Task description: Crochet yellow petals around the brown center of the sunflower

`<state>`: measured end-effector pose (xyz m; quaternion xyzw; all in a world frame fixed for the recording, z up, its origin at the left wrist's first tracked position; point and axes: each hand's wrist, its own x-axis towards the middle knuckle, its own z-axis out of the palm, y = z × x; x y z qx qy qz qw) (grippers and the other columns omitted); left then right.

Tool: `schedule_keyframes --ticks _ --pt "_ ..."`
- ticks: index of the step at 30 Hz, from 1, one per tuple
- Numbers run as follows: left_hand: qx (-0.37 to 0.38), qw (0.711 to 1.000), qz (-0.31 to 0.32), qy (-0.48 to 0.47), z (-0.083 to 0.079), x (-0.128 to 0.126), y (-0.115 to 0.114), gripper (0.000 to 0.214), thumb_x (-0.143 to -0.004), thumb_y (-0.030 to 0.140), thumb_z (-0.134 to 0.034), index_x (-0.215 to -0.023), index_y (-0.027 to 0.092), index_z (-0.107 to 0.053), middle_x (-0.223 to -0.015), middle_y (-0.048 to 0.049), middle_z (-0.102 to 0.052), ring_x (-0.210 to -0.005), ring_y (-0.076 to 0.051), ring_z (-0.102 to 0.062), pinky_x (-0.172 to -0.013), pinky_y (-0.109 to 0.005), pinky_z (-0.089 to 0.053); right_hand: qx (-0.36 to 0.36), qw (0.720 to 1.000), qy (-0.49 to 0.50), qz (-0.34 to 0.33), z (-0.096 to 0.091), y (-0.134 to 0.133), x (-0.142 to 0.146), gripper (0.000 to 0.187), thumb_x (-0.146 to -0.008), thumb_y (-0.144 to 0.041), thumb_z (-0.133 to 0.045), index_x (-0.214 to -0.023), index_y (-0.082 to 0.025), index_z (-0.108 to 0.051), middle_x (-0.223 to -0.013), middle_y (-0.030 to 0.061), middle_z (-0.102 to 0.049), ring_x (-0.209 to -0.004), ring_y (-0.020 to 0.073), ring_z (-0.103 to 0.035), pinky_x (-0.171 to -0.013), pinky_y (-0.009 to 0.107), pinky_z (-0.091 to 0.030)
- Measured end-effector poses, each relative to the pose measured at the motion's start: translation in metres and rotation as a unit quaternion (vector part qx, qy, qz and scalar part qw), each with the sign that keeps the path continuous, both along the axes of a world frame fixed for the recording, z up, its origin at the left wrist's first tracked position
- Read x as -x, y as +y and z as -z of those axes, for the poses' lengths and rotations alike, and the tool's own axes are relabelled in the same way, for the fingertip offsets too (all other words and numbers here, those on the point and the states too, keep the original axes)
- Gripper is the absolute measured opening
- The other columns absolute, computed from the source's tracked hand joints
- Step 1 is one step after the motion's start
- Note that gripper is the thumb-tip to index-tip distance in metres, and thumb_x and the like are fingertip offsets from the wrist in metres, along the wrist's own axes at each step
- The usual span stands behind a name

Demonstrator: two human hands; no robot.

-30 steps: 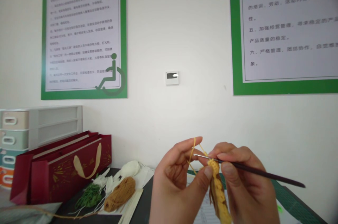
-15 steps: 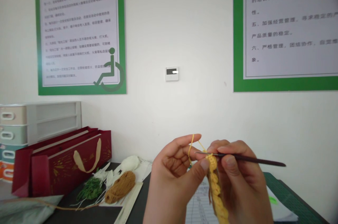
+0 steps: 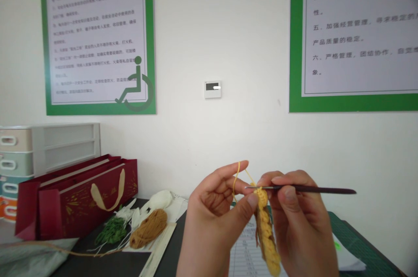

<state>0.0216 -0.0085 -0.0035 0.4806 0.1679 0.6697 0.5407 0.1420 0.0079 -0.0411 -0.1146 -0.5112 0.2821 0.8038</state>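
Note:
My left hand (image 3: 215,220) pinches the top of a yellow crocheted strip (image 3: 266,233) between thumb and fingers, and a thin yellow yarn strand (image 3: 235,177) loops over its raised index finger. My right hand (image 3: 300,220) is closed on a dark crochet hook (image 3: 313,189), held nearly level with its tip at the strip's top edge. The strip hangs down between both hands, raised in front of the wall above the table.
A dark table holds brown yarn (image 3: 148,233), green yarn (image 3: 111,230) and white yarn (image 3: 160,200) on the left, next to red gift bags (image 3: 65,203) and a small drawer unit (image 3: 48,146). A printed sheet (image 3: 243,255) and green cutting mat (image 3: 355,242) lie under my hands.
The crochet hook has levelled from a downward slant to nearly horizontal. Both hands have risen slightly in view and the strip hangs a little higher.

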Motion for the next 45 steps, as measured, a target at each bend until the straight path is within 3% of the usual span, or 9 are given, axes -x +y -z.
schedule_keyframes --ticks 6,12,18,25,28,40,42,45 --pt "-0.024 0.999 -0.025 0.007 0.0013 -0.0007 0.0034 0.040 -0.071 0.011 -0.090 -0.109 0.022 -0.083 -0.076 -0.0006 -0.077 -0.079 -0.015 -0.069 -0.096 -0.033 -0.052 0.012 1.000 0.011 0.004 -0.0011 0.0002 0.0020 0.007 -0.097 -0.034 -0.067 -0.094 -0.028 -0.071 -0.095 0.0021 -0.074 -0.083 0.0142 -0.072 -0.072 0.024 -0.059" --pt "0.015 1.000 0.004 -0.011 -0.0011 -0.0014 -0.0002 0.044 -0.069 0.011 -0.091 -0.111 0.019 -0.082 -0.074 -0.0006 -0.075 -0.075 -0.014 -0.068 -0.080 -0.025 -0.055 -0.002 1.000 0.008 0.016 0.0019 0.0001 0.0006 0.008 -0.099 -0.035 -0.065 -0.096 -0.029 -0.071 -0.094 0.0019 -0.074 -0.086 0.0155 -0.073 -0.076 0.027 -0.060" --pt "0.030 0.999 0.029 -0.006 -0.0038 0.0016 -0.0005 0.043 -0.066 0.013 -0.093 -0.108 0.018 -0.083 -0.072 -0.0006 -0.073 -0.069 -0.014 -0.068 -0.071 -0.025 -0.054 0.008 0.999 0.000 -0.039 0.0006 0.0040 -0.0021 0.011 -0.100 -0.035 -0.062 -0.096 -0.029 -0.070 -0.092 0.0024 -0.074 -0.082 0.0154 -0.071 -0.072 0.027 -0.060" --pt "-0.008 1.000 0.008 0.017 0.0011 0.0039 0.0064 0.050 -0.065 0.011 -0.093 -0.113 0.018 -0.080 -0.076 -0.0016 -0.074 -0.075 -0.017 -0.069 -0.079 -0.031 -0.056 0.003 1.000 -0.011 0.008 0.0037 0.0019 0.0010 0.010 -0.101 -0.034 -0.061 -0.099 -0.030 -0.069 -0.097 0.0026 -0.074 -0.087 0.0179 -0.074 -0.079 0.033 -0.061" --pt "-0.019 0.999 -0.010 0.025 0.0029 0.0033 0.0076 0.049 -0.068 0.012 -0.092 -0.114 0.018 -0.079 -0.075 -0.0011 -0.074 -0.072 -0.015 -0.069 -0.079 -0.030 -0.056 -0.003 1.000 -0.008 0.024 0.0028 0.0007 0.0036 0.010 -0.101 -0.033 -0.061 -0.098 -0.029 -0.070 -0.097 0.0025 -0.074 -0.089 0.0169 -0.074 -0.077 0.029 -0.061" --pt "-0.030 0.998 -0.031 0.034 0.0017 0.0046 0.0071 0.044 -0.070 0.013 -0.090 -0.113 0.019 -0.079 -0.074 0.0004 -0.075 -0.074 -0.014 -0.069 -0.080 -0.028 -0.054 0.002 1.000 -0.002 0.006 0.0021 0.0032 0.0000 0.010 -0.100 -0.034 -0.064 -0.095 -0.028 -0.070 -0.093 0.0019 -0.074 -0.079 0.0138 -0.068 -0.072 0.026 -0.058" --pt "-0.023 0.999 -0.025 0.032 0.0012 0.0051 0.0064 0.044 -0.070 0.012 -0.091 -0.112 0.019 -0.080 -0.073 0.0004 -0.075 -0.073 -0.014 -0.069 -0.079 -0.027 -0.053 0.000 1.000 0.001 -0.008 0.0022 0.0051 -0.0013 0.010 -0.099 -0.034 -0.064 -0.095 -0.028 -0.071 -0.093 0.0026 -0.074 -0.077 0.0143 -0.068 -0.070 0.027 -0.058" --pt "0.002 1.000 0.016 0.024 -0.0004 0.0062 0.0050 0.044 -0.069 0.012 -0.092 -0.111 0.019 -0.081 -0.073 -0.0001 -0.075 -0.073 -0.014 -0.070 -0.075 -0.026 -0.053 0.009 0.996 0.000 -0.092 0.0029 0.0087 -0.0042 0.011 -0.101 -0.037 -0.060 -0.098 -0.030 -0.069 -0.091 0.0022 -0.073 -0.074 0.0152 -0.066 -0.065 0.028 -0.056"
